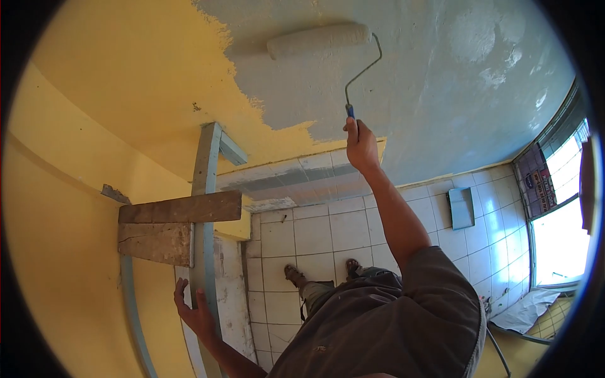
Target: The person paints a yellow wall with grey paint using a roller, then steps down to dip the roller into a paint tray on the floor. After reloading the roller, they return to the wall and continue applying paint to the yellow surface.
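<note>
My right hand (362, 146) is wrapped round the blue handle of a paint roller (321, 40), arm stretched up toward the wall. The long pale roller sleeve lies against the wall (416, 94), over the grey-blue painted part near its ragged border with the yellow. A bent wire frame joins sleeve and handle. Lower left, my left hand (196, 310) has its fingers spread and holds nothing. It is beside the grey-blue upright post (205, 164) of a wooden frame, just below a board (154, 242) fixed across it.
A blue paint tray (462, 208) lies on the white tiled floor (353, 228) to the right. Brown planks (183, 206) jut out from the frame at left. A bright window (563, 242) stands far right, with a pale sheet (524, 310) below it. My sandalled feet (293, 274) are on the tiles.
</note>
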